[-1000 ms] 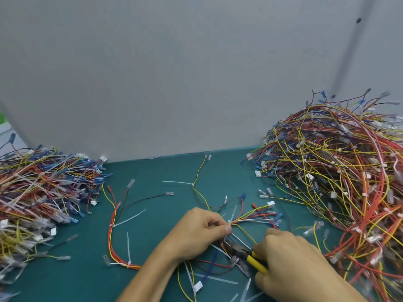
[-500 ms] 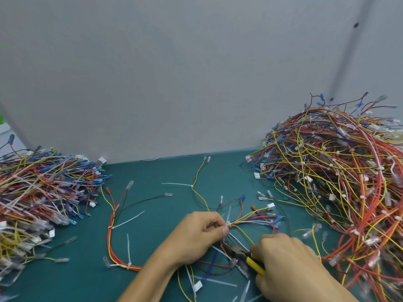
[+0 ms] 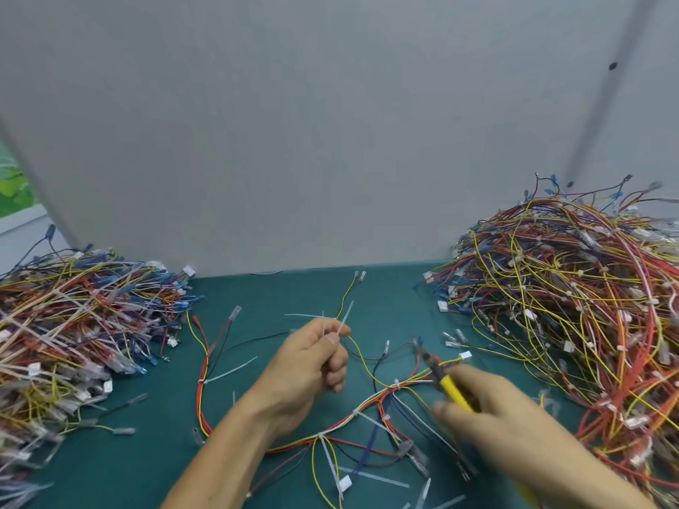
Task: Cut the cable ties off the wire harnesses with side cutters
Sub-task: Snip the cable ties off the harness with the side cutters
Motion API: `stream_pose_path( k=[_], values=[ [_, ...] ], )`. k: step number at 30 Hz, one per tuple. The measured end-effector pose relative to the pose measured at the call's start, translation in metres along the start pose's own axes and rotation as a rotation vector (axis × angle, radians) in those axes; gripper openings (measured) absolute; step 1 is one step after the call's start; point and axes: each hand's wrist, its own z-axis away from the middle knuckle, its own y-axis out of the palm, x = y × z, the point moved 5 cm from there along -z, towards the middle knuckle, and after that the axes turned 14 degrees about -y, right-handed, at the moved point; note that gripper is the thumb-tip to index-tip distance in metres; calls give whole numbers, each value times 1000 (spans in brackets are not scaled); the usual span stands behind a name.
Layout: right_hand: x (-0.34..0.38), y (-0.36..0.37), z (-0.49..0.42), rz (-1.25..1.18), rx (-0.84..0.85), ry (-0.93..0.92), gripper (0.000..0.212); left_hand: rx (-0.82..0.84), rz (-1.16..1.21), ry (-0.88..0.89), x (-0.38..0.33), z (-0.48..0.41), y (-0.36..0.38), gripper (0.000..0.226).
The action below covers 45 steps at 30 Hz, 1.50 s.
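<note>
Nearest, cut ties (image 3: 373, 476) are scattered on the green mat (image 3: 147, 472), where a wire harness (image 3: 367, 403) is laid between the hands. A cable tie (image 3: 347, 315) is pinched by the left hand (image 3: 308, 365), and the side cutters (image 3: 450, 387) are gripped by the blurred right hand (image 3: 507, 424). Farther back, a left pile (image 3: 73, 325) and a taller right pile (image 3: 569, 306) of harnesses are heaped against a grey wall (image 3: 330, 141).
</note>
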Motion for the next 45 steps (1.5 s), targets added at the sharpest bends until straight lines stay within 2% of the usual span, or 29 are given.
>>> stream_pose_path(
  k=[2, 4, 6, 8, 11, 13, 14, 18, 22, 26, 28, 33, 40, 45],
  values=[
    [7, -2, -5, -366, -78, 26, 8, -9, 17, -19, -1, 2, 0, 19],
    [14, -5, -12, -552, -104, 40, 13, -29, 17, -45, 0, 5, 1, 26],
    [24, -9, -18, -448, -62, -44, 14, -41, -12, -60, 2, 10, 0, 25],
    [30, -13, -25, -265, -1, -155, 15, -46, -105, -24, 3, 19, -2, 12],
    [31, -12, -37, 39, 26, -279, 21, -128, -527, 154, 9, 32, -8, 12],
    [26, -9, -41, 224, -8, -266, 31, -184, -818, 235, 18, 36, -7, 21],
    [23, -8, -40, 264, -27, -237, 32, -201, -885, 233, 23, 36, -6, 25],
    [18, 0, -40, 384, -22, -249, 20, -277, -987, 246, 34, 30, -1, 34],
    [12, 0, -43, 423, -11, -298, 17, -325, -1013, 335, 33, 26, 2, 30],
    [15, 18, -46, 340, 3, -404, 6, -309, -1100, 375, 31, 23, 6, 28],
    [17, 30, -47, 261, 43, -433, 11, -323, -1169, 371, 31, 23, 9, 31],
    [9, 38, -49, 165, 84, -363, 12, -323, -1080, 294, 30, 21, 7, 41],
    [0, 36, -53, 102, 119, -266, 17, -384, -845, 167, 29, 14, -3, 10],
    [1, 28, -53, 150, 106, -286, 16, -368, -751, 140, 31, 12, -7, 12]
  ],
)
